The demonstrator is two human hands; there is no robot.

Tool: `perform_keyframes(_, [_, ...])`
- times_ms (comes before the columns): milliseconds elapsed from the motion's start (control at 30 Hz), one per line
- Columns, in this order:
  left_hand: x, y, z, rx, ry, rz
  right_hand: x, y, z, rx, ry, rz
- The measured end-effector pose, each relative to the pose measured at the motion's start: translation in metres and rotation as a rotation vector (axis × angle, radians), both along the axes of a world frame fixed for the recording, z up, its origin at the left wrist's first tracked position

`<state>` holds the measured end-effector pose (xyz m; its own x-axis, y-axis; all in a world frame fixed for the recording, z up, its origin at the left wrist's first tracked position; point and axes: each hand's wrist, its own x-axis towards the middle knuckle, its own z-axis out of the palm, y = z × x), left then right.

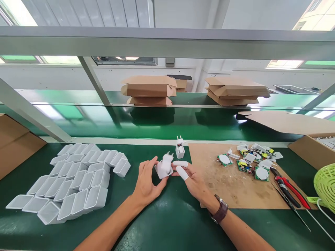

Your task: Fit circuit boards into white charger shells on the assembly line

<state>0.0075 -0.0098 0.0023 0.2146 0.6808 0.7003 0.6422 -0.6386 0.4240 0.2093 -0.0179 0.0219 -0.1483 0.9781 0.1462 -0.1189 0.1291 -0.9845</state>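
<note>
My left hand [149, 184] is closed on a white plug-in charger housing [164, 168], thumb below and fingers behind it. Two plug prongs stick up from its top. White finger cots cover two fingertips of my right hand [192, 179], which pinches at the right side of the same housing. What lies between those right fingertips is partly hidden. Just beyond, a second charger housing [180, 150] stands upright, with a pronged part sitting in its mouth. Many open white plastic housings [78, 179] lie in rows left of my hands.
On a brown cardboard sheet [209, 190] at the right lie several small circuit boards [261, 173]. Red-and-black pliers [290, 190] and tweezers [291, 205] rest at its edge, near a green fan [326, 186]. Cardboard boxes [149, 90] stand behind, beyond the metal frame [167, 43].
</note>
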Motion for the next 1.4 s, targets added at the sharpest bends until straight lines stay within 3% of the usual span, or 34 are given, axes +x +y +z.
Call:
perform_keyframes(133, [0.0, 0.006, -0.005, -0.137, -0.023, 0.009, 0.007, 0.0, -0.001, 0.027, -0.077, -0.101])
perform_keyframes(300, [0.012, 0.005, -0.004, -0.011, 0.047, -0.068, 0.001, -0.008, -0.005, 0.046, -0.175, -0.035])
perform_keyframes(433, [0.02, 0.0, 0.004, 0.127, 0.058, -0.075, -0.005, -0.007, -0.001, -0.158, 0.087, -0.07])
perform_keyframes(567, [0.022, -0.005, 0.016, 0.265, 0.021, -0.012, -0.007, -0.005, -0.001, -0.335, 0.366, -0.009])
perform_keyframes(733, [0.019, -0.006, 0.016, 0.278, -0.001, -0.098, -0.013, -0.007, -0.006, -0.469, 0.45, 0.063])
perform_keyframes(933, [0.014, -0.003, 0.013, 0.256, -0.019, -0.101, -0.016, -0.011, -0.001, -0.54, 0.433, 0.161])
perform_keyframes(1100, [0.012, -0.004, 0.016, 0.245, -0.013, -0.091, -0.017, -0.013, 0.004, -0.597, 0.396, 0.144])
perform_keyframes(1400, [0.011, -0.004, 0.017, 0.269, 0.02, -0.092, -0.015, -0.016, 0.0, -0.544, 0.333, 0.152])
